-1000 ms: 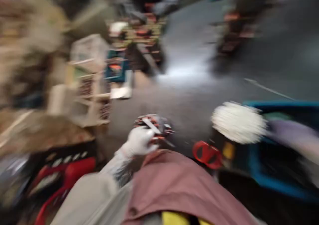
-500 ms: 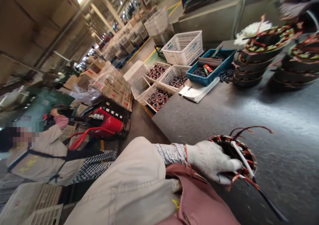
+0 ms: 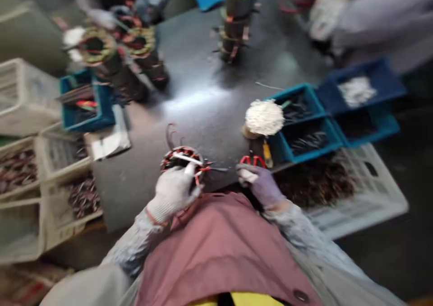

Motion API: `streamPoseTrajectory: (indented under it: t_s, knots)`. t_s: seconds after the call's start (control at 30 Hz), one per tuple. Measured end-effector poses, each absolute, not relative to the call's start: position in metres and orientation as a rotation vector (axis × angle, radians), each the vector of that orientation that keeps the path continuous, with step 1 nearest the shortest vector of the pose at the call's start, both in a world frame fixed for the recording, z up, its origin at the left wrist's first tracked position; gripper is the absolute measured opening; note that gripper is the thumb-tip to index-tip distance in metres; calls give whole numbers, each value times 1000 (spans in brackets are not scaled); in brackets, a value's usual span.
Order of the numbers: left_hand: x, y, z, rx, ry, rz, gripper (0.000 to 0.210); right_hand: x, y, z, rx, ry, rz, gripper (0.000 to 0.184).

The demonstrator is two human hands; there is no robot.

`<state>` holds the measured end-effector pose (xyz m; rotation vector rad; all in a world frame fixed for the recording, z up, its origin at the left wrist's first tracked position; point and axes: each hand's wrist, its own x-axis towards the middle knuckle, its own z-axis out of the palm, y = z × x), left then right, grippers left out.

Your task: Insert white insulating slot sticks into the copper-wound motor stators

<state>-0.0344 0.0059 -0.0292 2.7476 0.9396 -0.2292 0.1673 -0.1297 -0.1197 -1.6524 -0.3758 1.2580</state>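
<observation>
My left hand (image 3: pixel 174 188), in a white knitted glove, grips the near rim of a wire-wound motor stator (image 3: pixel 165 162) on the table. Its thumb lies by a white sleeve (image 3: pixel 187 158) across the stator's top. Reddish-brown leads rise at the back, and a dark-sleeved lead points right. My right hand (image 3: pixel 262 184), in a purplish glove with pale fingertips, has curled fingers right at the red handles of scissors (image 3: pixel 253 160). Blur hides whether it holds them. A yellow-handled tool (image 3: pixel 267 153) lies just right of the scissors.
Beyond the scissors is a bundle of white pieces (image 3: pixel 264 117), beside blue bins (image 3: pixel 309 136). Stator stacks (image 3: pixel 233 30) stand farther back. Crates (image 3: pixel 71 184) flank the table's left, another crate (image 3: pixel 368 184) the right. Co-workers' gloved hands (image 3: pixel 329 12) show at the far side.
My view has swung from the left aisle to the table in front. My right hand and the scissors have come into view. My left hand still grips the stator.
</observation>
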Motion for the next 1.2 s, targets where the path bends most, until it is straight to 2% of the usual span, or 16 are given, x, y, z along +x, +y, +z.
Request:
streamPoseTrajectory:
  t_s: [0.13, 0.33, 0.47, 0.7, 0.93, 1.1, 1.2]
  knots:
    - [-44, 18, -30, 2870, 770, -252, 47, 155, -121, -137, -1613, -104, 1234, 41]
    - [-50, 11, -27, 2885, 752, -164, 45, 130, -100, -166, -1649, -129, 1273, 24]
    - [-52, 14, -28, 2915, 684, -71, 42, 124, -103, -169, -1654, -127, 1378, 28]
    - [-50, 12, -25, 2922, 681, -55, 37, 124, -84, -171, -1830, -898, 1174, 22]
    - [-45, 12, -25, 2953, 609, 24, 42, 137, -104, -177, -1877, -1024, 1165, 40]
    - [-51, 9, -33, 3011, 621, 247, 42, 118, -64, -163, -1966, -1208, 1226, 20]
    - [-51, 7, -42, 3074, 853, 231, 43, 121, -40, -155, -1951, -1299, 1333, 15]
